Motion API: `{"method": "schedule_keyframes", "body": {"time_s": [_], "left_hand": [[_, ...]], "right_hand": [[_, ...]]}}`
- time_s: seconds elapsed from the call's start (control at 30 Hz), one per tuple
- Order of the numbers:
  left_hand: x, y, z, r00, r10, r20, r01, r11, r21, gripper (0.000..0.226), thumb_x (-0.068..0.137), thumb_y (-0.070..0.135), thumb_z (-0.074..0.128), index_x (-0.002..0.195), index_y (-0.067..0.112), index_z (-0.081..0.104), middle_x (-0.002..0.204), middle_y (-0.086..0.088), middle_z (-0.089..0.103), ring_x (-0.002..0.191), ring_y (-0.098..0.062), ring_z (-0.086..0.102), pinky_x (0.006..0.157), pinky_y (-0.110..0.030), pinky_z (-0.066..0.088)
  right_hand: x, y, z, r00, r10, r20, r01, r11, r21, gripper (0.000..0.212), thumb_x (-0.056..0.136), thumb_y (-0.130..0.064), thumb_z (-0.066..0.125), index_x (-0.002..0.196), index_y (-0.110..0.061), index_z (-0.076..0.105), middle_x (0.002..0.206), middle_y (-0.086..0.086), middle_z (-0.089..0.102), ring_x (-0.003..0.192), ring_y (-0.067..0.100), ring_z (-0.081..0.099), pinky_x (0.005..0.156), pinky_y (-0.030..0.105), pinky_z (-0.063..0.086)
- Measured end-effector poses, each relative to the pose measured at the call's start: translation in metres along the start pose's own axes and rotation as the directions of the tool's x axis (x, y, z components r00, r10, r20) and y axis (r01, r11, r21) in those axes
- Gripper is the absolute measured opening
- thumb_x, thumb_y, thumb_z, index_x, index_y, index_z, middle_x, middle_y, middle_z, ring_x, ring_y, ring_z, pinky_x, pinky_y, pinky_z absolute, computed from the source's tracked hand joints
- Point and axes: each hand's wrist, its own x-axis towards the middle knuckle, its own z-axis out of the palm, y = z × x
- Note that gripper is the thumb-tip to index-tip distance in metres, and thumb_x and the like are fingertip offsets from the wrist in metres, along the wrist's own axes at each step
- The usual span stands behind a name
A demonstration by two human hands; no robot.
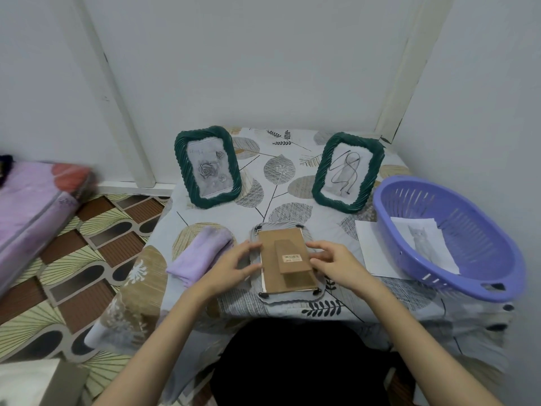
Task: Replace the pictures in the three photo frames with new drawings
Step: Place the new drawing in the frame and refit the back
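Three photo frames sit on the leaf-patterned tablecloth (281, 148). Two green twisted-rim frames stand upright: the rose-picture frame (207, 167) at 11 o'clock, the scribble-drawing frame (347, 172) at 1 o'clock. The third frame (286, 263) lies face down at centre, brown cardboard back up. The left hand (234, 266) and right hand (332, 259) touch its side edges with loosely spread fingers. One folded lilac cloth (202, 252) lies at 9 o'clock; one purple plastic basket (448, 238) at 3 o'clock holds one cat picture (424, 241), over one white sheet (369, 244).
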Motion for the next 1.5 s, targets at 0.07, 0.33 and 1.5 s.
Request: {"method": "schedule_keyframes", "body": {"time_s": [0.07,0.33,1.5], "left_hand": [[-0.004,-0.001,0.004,1.0,-0.011,-0.011,0.011,1.0,-0.021,0.051,0.085,0.02,0.065,0.132,0.014,0.047,0.133,0.005,0.048,0.124,0.0,0.034,0.095,0.004,0.02],[-0.008,0.003,0.009,0.997,-0.07,0.015,0.072,0.954,-0.29,0.045,0.09,-0.004,0.049,0.13,0.014,0.043,0.135,0.003,0.044,0.139,-0.008,0.021,0.116,-0.026,0.017],[0.011,0.004,0.0,0.998,-0.056,0.026,0.054,0.994,0.094,0.099,0.053,0.069,0.046,0.137,0.019,0.039,0.139,-0.001,0.044,0.13,-0.02,0.035,0.111,-0.033,0.028]], "right_hand": [[-0.002,-0.003,0.002,0.999,0.026,-0.021,-0.025,0.997,0.076,0.036,0.086,-0.008,0.061,0.122,-0.016,0.057,0.106,0.015,0.068,0.076,0.013,0.06,0.08,0.033,0.048],[-0.003,-0.016,0.005,0.99,0.137,-0.039,-0.122,0.954,0.274,0.026,0.087,-0.015,0.063,0.112,-0.01,0.06,0.08,0.002,0.058,0.063,0.01,0.053,0.054,0.024,0.045],[-0.011,-0.011,0.018,0.993,-0.117,0.01,0.116,0.955,-0.274,0.043,0.076,-0.011,0.074,0.118,-0.014,0.063,0.119,0.008,0.058,0.096,0.014,0.055,0.082,0.014,0.038]]}}
